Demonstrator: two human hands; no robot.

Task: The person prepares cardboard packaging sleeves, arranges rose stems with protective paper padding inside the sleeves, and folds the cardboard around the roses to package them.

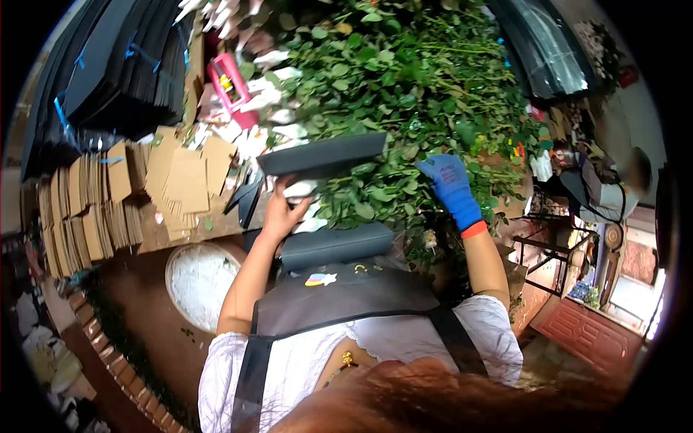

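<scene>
- Landmark: leaf pile (411, 94), green leafy stems heaped over the table (155, 229). All places relative to it, as the head camera sees them.
- Left hand (284, 213): bare, at the pile's near left corner. Thumb and forefinger apart, white-covered stem ends (299, 189) showing between them. Fingertips reach the lower edge of the dark sheet (325, 154); other fingers hidden, can't tell if they grip it.
- Dark sheet: tilted up over the pile's near left part, long edge running across.
- Right hand (449, 184): blue glove, orange cuff, at the pile's near right part, against the leaves. Fingers bunched, pointing inward; can't tell if they hold a stem.
- Dark roll (336, 245): along the pile's near edge, between leaves and apron (339, 299). Can't tell if it joins the dark sheet.
- Pink tool (232, 90): just left of the pile, beside more white-covered ends.
- Loose cardboard pieces (184, 177): left of the pile, overlapping; cardboard stacks (90, 209) further left.
- Black sheet stack (137, 61), blue ties: far left of the pile.
- Plastic-wrapped stack (545, 47): right of the pile's far end.
- Another person (613, 198): well right of the pile.
</scene>
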